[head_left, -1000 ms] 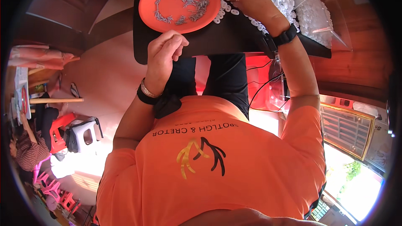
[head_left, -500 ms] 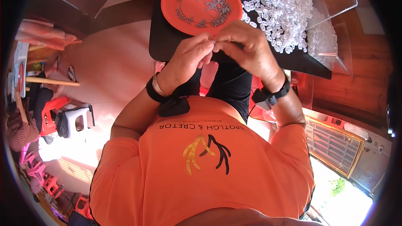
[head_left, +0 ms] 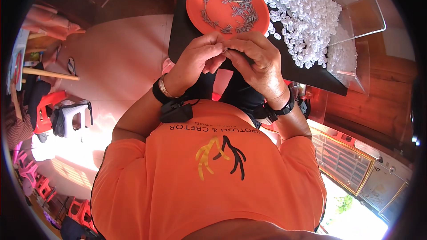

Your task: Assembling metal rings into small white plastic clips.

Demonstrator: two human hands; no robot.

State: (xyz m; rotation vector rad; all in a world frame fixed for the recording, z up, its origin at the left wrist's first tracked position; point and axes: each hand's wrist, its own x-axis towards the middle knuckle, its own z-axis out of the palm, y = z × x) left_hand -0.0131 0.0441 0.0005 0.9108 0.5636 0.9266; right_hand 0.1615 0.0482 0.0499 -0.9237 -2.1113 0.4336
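Observation:
My left hand (head_left: 199, 58) and my right hand (head_left: 259, 60) meet at the fingertips just in front of the orange plate. Both are pinched closed on something tiny between them, too small and covered to name. Beyond my fingers, the round orange plate (head_left: 195, 13) carries many small grey metal pins (head_left: 250, 14) in a loose ring. To the right of it lies a heap of small whitish, clear plastic oval pieces (head_left: 307, 13), each with holes. Some of these pieces are scattered near the plate's edge, close to my right hand.
The plate and heap rest on a black tabletop (head_left: 318, 76). Clear plastic bin walls (head_left: 362, 35) stand at the right, around more pieces. At far left are red and white stools (head_left: 74, 118) and a person in a striped top (head_left: 20, 129). A framed panel (head_left: 342, 158) is at lower right.
The view has shifted slightly, so the plate and the heap appear farther right and a little lower. My hands stay together at the fingertips, with the fingers slightly rearranged.

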